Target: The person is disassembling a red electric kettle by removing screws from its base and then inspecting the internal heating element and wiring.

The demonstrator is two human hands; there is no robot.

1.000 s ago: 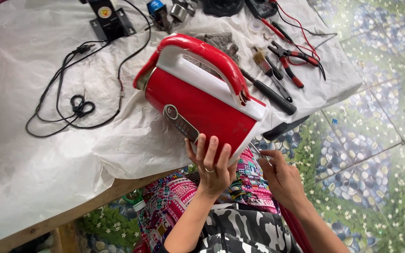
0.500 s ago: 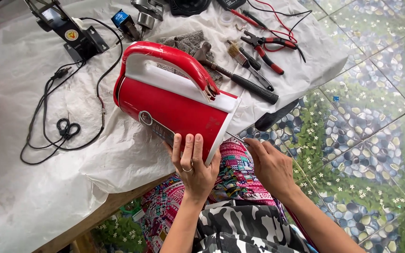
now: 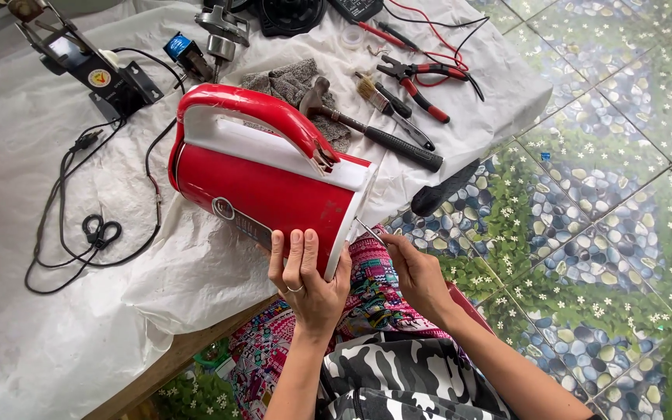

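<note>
A red and white electric kettle (image 3: 262, 183) with a curved red handle lies on its side at the near edge of a white-covered table (image 3: 56, 327). My left hand (image 3: 305, 276) presses flat against its red wall near the base rim, a ring on one finger. My right hand (image 3: 421, 272) pinches a thin metal screwdriver (image 3: 369, 231) whose tip meets the kettle's white base edge. Both hands are over my lap, which is covered in patterned cloth.
Behind the kettle lie a hammer (image 3: 367, 128), a small brush (image 3: 375, 97), red-handled pliers (image 3: 421, 82), a grey rag (image 3: 293, 85), a black stand (image 3: 95, 70), a looped black cord (image 3: 95, 229) and red test leads (image 3: 437, 23). A black tool (image 3: 445, 189) overhangs the table edge above a patterned tile floor (image 3: 608, 194).
The view has shifted, so the kettle and tools sit lower and more central. My right hand has come in closer, bringing the screwdriver tip against the kettle base. My left hand stays on the kettle.
</note>
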